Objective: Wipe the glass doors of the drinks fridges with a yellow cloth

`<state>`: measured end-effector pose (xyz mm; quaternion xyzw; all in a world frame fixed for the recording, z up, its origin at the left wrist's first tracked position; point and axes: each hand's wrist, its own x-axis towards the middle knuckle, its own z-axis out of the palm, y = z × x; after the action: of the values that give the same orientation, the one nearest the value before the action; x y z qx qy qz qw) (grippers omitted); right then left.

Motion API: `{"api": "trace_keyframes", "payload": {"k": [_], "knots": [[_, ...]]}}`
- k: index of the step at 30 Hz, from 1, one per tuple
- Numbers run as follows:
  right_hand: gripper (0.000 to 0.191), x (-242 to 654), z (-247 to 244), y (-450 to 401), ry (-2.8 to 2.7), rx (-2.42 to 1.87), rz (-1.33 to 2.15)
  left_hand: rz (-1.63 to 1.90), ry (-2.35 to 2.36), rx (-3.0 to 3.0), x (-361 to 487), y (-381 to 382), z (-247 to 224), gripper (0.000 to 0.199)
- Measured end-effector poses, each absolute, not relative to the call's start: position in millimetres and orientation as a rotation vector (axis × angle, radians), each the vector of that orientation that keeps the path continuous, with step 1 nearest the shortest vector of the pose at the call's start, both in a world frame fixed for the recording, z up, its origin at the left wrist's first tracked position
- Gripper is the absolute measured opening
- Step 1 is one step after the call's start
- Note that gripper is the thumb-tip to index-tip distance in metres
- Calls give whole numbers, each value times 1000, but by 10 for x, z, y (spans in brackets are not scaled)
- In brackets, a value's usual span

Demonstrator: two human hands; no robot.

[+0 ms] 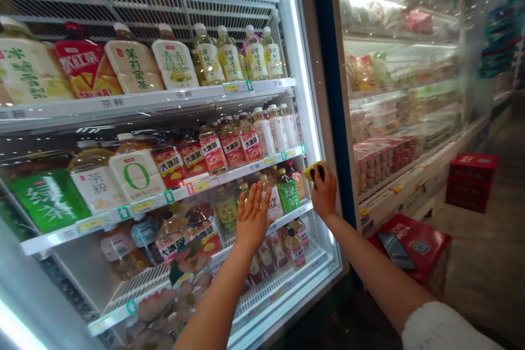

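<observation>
In front of me is a lit drinks fridge with a glass door (pixel 139 262), whose surface shows reflections. My left hand (pixel 252 219) is raised in front of the lower middle shelves, fingers stretched out and holding nothing. It appears flat against the glass, though exact contact is hard to tell. My right hand (pixel 325 191) is closed around a yellow sponge-like pad (pixel 314 168) with a dark patch. That hand is at the right edge of the door, by the bright light strip (pixel 305 71). Behind the glass are green tea bottles (pixel 289 191) and red-labelled tea bottles (pixel 213 150).
A red carton (pixel 418 246) stands low at the right with a phone (pixel 397 251) lying on it. More red boxes (pixel 471 180) are on the floor behind. An open chilled display (pixel 402 115) with packaged food runs along the right, past the dark blue frame (pixel 328 54).
</observation>
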<state>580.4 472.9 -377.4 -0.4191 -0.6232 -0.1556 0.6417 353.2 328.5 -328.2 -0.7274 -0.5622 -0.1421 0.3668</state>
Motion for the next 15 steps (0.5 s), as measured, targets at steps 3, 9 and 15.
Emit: {"api": "trace_keyframes", "payload": {"k": [3, 9, 15], "knots": [[70, 5802, -3846, 4740, -1473, -935, -372, -387, -1421, -1869, 3510, 3301, -3292, 107], [67, 6081, -3633, 5071, -1452, -875, -334, -444, -1371, -1849, 3495, 3322, -3307, 106], [67, 6128, -3988, 5090, -1340, -902, -294, -445, -1370, -1846, 3498, 3312, -3296, 100]]}}
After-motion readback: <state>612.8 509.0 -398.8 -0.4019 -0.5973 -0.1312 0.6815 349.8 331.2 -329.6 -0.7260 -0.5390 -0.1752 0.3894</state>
